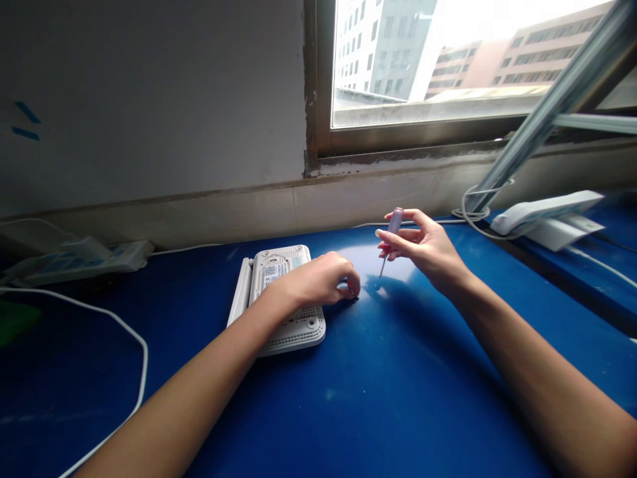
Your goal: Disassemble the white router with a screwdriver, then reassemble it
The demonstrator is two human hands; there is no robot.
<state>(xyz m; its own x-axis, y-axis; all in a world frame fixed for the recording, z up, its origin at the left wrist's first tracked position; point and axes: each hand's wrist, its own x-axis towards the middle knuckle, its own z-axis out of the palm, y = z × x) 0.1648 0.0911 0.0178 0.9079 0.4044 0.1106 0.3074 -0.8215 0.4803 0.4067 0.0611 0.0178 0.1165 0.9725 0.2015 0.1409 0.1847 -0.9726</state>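
A white router-like device (301,335) with vent holes and labels lies on the blue table, partly hidden by my left forearm. My left hand (331,279) reaches past its right edge, fingertips pinched at the table surface on a small dark thing (355,298), too small to make out. To the right, my right hand (421,247) is raised above the table, holding a small screwdriver (395,222) by its purplish translucent handle between thumb and fingers. The metal shaft points down, and a shadow falls on the table below.
Power strips lie at the far left (119,257) and far right (547,212), with white cables (144,358) running over the blue table (348,411). A metal bar (537,126) slants up at the right. Behind are the wall and a window (383,66).
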